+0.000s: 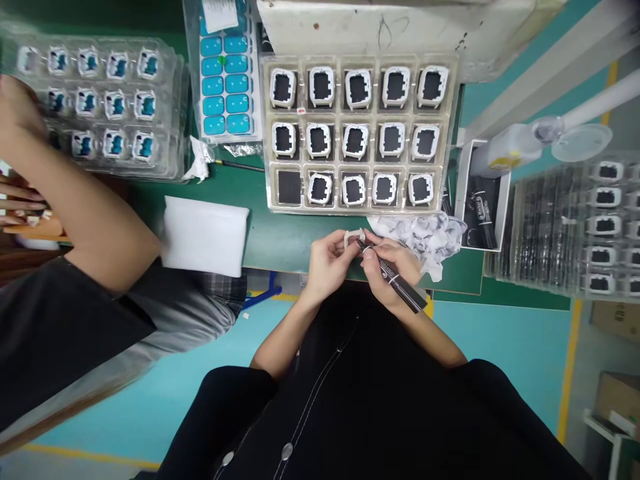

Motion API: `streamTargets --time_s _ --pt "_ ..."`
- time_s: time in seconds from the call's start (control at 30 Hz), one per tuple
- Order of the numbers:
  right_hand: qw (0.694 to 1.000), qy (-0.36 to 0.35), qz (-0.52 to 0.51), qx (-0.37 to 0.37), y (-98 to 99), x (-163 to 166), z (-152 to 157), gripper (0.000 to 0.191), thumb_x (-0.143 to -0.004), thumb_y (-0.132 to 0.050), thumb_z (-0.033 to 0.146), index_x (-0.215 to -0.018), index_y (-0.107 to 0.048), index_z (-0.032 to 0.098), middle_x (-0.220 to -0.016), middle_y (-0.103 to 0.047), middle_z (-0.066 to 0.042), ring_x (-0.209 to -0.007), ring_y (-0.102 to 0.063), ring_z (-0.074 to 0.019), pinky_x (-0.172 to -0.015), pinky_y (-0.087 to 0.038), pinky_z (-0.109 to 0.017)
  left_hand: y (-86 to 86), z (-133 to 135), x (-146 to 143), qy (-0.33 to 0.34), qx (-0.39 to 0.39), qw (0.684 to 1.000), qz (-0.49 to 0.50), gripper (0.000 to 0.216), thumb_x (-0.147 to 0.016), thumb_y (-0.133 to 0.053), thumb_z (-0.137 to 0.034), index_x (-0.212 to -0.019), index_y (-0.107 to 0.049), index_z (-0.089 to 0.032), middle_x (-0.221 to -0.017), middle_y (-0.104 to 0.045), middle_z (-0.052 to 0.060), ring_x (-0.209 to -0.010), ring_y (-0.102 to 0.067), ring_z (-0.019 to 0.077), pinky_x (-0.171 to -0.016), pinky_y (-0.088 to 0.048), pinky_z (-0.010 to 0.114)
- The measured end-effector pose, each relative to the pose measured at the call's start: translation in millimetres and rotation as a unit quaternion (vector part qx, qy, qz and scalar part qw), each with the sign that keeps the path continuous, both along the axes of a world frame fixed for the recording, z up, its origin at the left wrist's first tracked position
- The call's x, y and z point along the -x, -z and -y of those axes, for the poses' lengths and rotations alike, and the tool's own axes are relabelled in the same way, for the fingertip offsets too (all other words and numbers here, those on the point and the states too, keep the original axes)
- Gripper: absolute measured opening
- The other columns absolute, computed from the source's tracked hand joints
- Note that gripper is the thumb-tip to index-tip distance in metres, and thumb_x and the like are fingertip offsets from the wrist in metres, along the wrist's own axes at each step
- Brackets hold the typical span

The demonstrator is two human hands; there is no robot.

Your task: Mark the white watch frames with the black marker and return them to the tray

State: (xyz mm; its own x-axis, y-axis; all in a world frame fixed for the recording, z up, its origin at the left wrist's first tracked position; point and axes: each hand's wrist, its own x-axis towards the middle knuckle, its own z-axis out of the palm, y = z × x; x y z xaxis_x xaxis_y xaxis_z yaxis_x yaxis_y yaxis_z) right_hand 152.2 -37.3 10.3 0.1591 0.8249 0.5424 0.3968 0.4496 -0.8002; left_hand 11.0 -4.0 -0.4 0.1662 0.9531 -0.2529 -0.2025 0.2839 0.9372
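Left hand (327,260) pinches white frame (354,237) between both hands; right hand (393,263) grips black marker (400,283), tip on frame, just below tray (360,208).

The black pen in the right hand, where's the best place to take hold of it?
Probably the free rear end of the black pen, coming from the lower right. The right hand covers its front half, and its tip meets the white frame that the left hand holds.
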Motion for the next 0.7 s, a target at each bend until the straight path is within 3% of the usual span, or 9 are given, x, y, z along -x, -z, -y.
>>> streamTargets --time_s 0.33,0.7 --pt "0.999 0.021 0.023 -0.013 -0.7 -0.4 1.1 0.018 -0.101 -0.075 0.008 -0.107 -0.067 0.023 -0.093 -0.082 -0.002 -0.103 -0.087 -0.0271 -0.082 -0.077 -0.039 3.0 5.4 -2.5 -0.007 -0.022 0.999 -0.030 0.033 -0.093 -0.089 -0.047 -0.092 -0.079 -0.015 -0.081 -0.073 0.002 -0.072 -0.063 0.0119 -0.069 -0.052 0.022" --pt "0.999 0.036 0.024 -0.022 4.7 1.8 0.5 0.013 -0.104 -0.074 0.013 -0.108 -0.068 0.025 -0.095 -0.084 -0.003 -0.106 -0.087 -0.0292 -0.084 -0.078 -0.042 4.6 7.0 -1.9 -0.006 -0.029 0.998 -0.054 0.037 -0.093 -0.088 -0.052 -0.089 -0.078 -0.017 -0.079 -0.069 0.001 -0.070 -0.059 0.0124 -0.067 -0.050 0.023"
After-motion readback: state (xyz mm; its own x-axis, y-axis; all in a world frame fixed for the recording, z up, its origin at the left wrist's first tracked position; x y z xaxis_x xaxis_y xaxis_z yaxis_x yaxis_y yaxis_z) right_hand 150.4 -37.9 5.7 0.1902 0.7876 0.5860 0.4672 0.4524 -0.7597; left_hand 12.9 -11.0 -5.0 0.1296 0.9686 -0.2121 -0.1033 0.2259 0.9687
